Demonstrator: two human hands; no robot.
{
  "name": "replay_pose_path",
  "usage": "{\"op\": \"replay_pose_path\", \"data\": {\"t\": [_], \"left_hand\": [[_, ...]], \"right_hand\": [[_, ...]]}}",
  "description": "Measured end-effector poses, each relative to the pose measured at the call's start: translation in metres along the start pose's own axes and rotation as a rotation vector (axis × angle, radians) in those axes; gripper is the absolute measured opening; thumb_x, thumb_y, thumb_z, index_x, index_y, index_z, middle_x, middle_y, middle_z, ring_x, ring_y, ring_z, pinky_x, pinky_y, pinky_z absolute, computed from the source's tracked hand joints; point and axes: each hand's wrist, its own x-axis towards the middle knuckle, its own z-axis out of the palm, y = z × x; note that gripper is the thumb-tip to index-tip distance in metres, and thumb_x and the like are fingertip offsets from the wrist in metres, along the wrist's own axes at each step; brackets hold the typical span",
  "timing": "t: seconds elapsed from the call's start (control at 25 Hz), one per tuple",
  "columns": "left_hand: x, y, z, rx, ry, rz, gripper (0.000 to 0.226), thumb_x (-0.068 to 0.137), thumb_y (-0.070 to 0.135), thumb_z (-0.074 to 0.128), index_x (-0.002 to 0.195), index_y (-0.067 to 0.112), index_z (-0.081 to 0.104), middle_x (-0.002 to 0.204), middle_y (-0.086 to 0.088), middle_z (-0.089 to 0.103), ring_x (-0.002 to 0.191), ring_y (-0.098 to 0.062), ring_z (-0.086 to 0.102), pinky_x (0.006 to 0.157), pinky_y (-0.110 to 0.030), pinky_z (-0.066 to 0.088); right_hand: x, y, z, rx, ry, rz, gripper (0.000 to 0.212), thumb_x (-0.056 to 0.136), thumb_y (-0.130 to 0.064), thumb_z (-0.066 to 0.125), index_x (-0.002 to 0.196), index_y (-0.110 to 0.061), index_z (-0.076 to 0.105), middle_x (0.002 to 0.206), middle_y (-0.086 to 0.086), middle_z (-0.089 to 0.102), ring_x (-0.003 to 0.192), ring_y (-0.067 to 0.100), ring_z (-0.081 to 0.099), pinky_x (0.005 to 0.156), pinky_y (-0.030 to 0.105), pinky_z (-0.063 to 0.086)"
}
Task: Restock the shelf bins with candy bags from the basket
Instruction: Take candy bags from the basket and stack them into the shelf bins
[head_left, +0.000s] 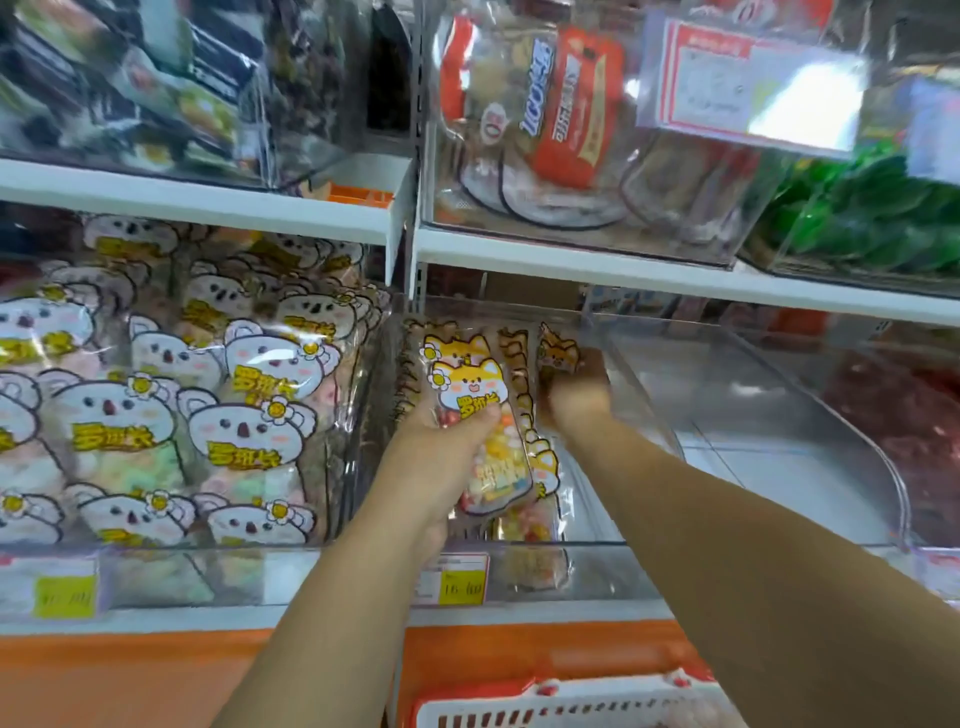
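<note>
At frame centre the left hand gripped a candy bag upright, likely to file it into the clear bin. The right hand seemed to brace the standing bags; its fingers were unreadable

Close head view toward shelf bins

I see a white metal shelf board overhead and a red-bordered paper price card, blurred, at the upper right. A yellow price label sits above the flat orange base panel.
</note>
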Motion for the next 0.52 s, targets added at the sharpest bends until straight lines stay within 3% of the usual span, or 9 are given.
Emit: {"op": "replay_pose_path", "data": {"t": [0.08,0.16,0.24,0.4,0.48,0.52], "left_hand": [[0.001,-0.001,-0.001,0.0,-0.002,-0.008,0.024,0.089,0.02,0.069,0.112,0.026,0.065,0.095,0.003,0.074,0.074,-0.008,0.069,0.064,-0.029,0.059],[-0.001,0.0,-0.001,-0.015,-0.015,-0.013,0.021,0.09,0.018,0.069,0.109,0.025,0.066,0.093,0.005,0.074,0.067,-0.002,0.07,0.057,-0.023,0.056],[-0.003,0.001,-0.002,-0.028,-0.017,-0.015,0.018,0.09,0.017,0.068,0.106,0.025,0.066,0.09,0.009,0.072,0.058,0.005,0.066,0.046,-0.015,0.05],[-0.007,0.003,-0.004,-0.058,-0.018,-0.014,0.02,0.091,0.015,0.066,0.109,0.024,0.066,0.085,0.01,0.072,0.055,0.006,0.066,0.042,-0.013,0.047],[-0.005,0.002,-0.006,-0.065,-0.013,-0.007,0.024,0.091,0.016,0.067,0.113,0.024,0.066,0.091,0.009,0.074,0.062,0.002,0.069,0.047,-0.017,0.051],[-0.005,0.001,-0.007,-0.069,-0.011,-0.005,0.025,0.091,0.017,0.067,0.114,0.025,0.066,0.094,0.008,0.074,0.065,0.0,0.07,0.049,-0.019,0.053]], "right_hand": [[0.005,-0.001,-0.003,-0.062,-0.001,0.038,0.046,0.092,-0.01,0.056,0.135,-0.017,0.043,0.125,0.011,0.057,0.093,0.015,0.06,0.062,0.014,0.041],[0.016,-0.007,-0.008,-0.251,-0.033,-0.003,0.048,0.089,-0.009,0.058,0.134,-0.012,0.044,0.125,0.014,0.058,0.107,0.028,0.061,0.075,0.026,0.052],[0.016,-0.027,-0.019,-0.628,-0.073,-0.156,0.052,0.088,-0.007,0.059,0.137,-0.008,0.041,0.129,0.016,0.055,0.113,0.031,0.059,0.089,0.037,0.053],[0.013,-0.05,-0.035,-1.284,-0.161,-0.588,0.061,0.088,-0.014,0.063,0.143,-0.023,0.037,0.14,0.012,0.047,0.126,0.031,0.049,0.096,0.034,0.044],[0.02,-0.051,-0.046,-1.334,-0.253,-0.579,0.059,0.085,-0.019,0.068,0.137,-0.032,0.042,0.139,0.006,0.048,0.125,0.028,0.047,0.096,0.034,0.042],[0.024,-0.052,-0.05,-1.207,-0.325,-0.523,0.054,0.083,-0.015,0.069,0.13,-0.032,0.047,0.134,0.005,0.051,0.116,0.025,0.051,0.088,0.031,0.045]]}}
